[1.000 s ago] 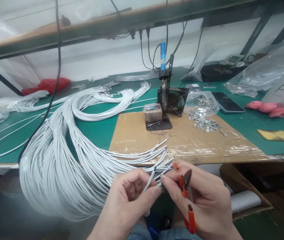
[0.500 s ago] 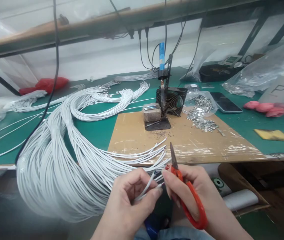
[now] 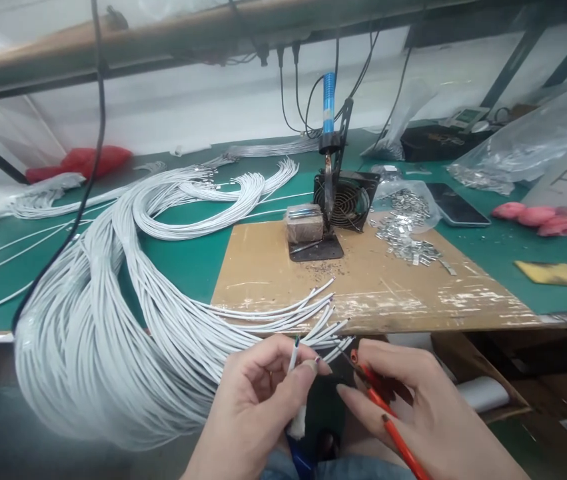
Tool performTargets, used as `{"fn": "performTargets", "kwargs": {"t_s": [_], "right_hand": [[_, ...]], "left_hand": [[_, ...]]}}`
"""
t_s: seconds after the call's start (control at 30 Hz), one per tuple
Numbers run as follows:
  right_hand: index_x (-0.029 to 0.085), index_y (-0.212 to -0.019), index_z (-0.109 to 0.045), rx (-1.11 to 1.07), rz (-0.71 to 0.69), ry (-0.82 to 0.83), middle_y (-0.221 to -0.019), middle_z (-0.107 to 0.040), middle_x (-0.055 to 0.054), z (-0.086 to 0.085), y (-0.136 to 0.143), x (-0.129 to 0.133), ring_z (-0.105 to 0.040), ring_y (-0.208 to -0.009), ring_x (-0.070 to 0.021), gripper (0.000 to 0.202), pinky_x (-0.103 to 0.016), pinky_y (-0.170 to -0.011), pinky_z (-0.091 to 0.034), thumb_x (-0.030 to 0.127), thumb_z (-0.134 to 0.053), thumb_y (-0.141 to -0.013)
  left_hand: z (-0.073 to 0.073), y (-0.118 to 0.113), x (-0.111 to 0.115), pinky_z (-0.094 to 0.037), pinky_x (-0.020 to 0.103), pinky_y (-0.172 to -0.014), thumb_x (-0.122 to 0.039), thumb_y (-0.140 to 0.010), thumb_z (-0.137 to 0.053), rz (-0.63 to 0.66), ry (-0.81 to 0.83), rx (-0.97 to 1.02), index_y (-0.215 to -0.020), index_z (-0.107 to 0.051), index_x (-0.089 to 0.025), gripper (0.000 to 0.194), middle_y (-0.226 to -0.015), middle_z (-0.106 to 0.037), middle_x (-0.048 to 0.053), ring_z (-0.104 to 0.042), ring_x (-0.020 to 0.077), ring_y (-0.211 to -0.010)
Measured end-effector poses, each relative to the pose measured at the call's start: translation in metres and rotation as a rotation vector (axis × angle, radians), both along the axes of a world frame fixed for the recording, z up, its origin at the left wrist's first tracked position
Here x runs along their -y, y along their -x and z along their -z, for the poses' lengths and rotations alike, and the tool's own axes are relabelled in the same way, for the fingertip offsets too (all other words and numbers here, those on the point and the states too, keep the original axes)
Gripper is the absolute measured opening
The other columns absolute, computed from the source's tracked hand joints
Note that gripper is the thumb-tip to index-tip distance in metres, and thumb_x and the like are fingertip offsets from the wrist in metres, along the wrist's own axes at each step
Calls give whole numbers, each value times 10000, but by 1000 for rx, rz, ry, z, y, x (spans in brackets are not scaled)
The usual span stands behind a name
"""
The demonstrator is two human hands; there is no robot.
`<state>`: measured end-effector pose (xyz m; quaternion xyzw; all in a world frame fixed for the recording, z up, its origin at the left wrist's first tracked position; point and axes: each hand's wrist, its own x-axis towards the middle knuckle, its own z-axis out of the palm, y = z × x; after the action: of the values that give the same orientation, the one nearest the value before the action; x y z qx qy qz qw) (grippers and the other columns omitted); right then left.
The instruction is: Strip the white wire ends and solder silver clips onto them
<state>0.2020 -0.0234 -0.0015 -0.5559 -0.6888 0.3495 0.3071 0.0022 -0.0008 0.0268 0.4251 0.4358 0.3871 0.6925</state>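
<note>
The left hand (image 3: pixel 258 403) is pinching a thin, round white cable (image 3: pixel 293 355) between thumb and forefinger, its greenish end poking out at twelve o'clock from the thumb. At three o'clock, the right hand (image 3: pixel 428 403) is holding red-handled metal scissors (image 3: pixel 382 401), thumb and forefinger tips standing apart. A thick bundle of white cables (image 3: pixel 113 320) is curving toward ten o'clock.

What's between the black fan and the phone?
In the head view, small silvery metal pieces and some clear plastic lie between the fan and the phone.
</note>
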Motion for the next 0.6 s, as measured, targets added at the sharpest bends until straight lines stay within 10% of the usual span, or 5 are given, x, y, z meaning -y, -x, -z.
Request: {"fn": "performTargets", "kwargs": {"t_s": [0.6], "right_hand": [[172,-624,-234,115,-117,-65,-575,-307,77,0,-3,-5,-281,-554,-78,393,-264,-495,-207,28,-592,-698]], "left_hand": [[1,-1,2,-279,175,-503,-410,-843,-808,18,-68,-59,-810,-733,-163,260,-637,-501,-34,-355,83,-562]]}}
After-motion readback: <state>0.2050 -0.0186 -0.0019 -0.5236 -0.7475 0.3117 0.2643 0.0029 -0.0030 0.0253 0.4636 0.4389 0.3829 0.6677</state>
